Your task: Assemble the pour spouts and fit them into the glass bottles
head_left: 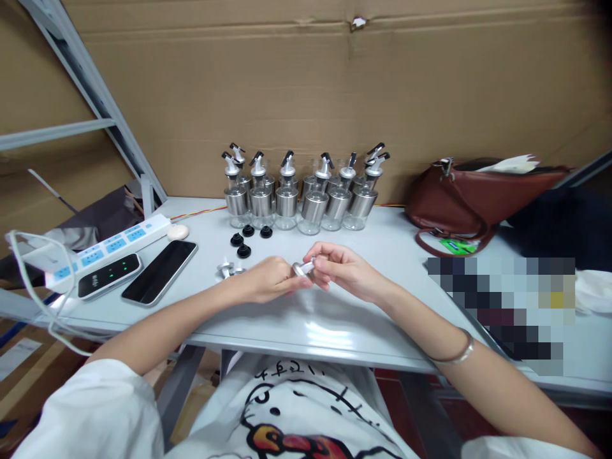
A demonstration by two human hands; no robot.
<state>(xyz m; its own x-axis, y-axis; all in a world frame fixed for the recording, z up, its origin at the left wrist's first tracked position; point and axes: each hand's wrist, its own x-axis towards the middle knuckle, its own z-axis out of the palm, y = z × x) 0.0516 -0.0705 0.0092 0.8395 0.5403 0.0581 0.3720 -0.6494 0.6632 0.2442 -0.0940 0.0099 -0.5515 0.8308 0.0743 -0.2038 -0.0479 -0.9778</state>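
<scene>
Above the front of the table, my two hands meet at a silver pourer spout [302,269]. My left hand [273,278] is closed around its lower end, and the fingers hide what is there. My right hand [338,269] pinches the upper end of the spout. Left of my left hand lie some silver spout parts [228,270]. Farther back are several black stoppers [243,250]. Glass oil bottles with steel bands [313,210] stand in rows behind, many topped with silver spouts and black levers [287,159].
To the left lie a phone [160,272], a small black-faced device [109,276], a white power strip [115,245] and a round white case [178,233]. A brown handbag [488,197] sits at the right. Cardboard [296,83] stands behind the table [382,338].
</scene>
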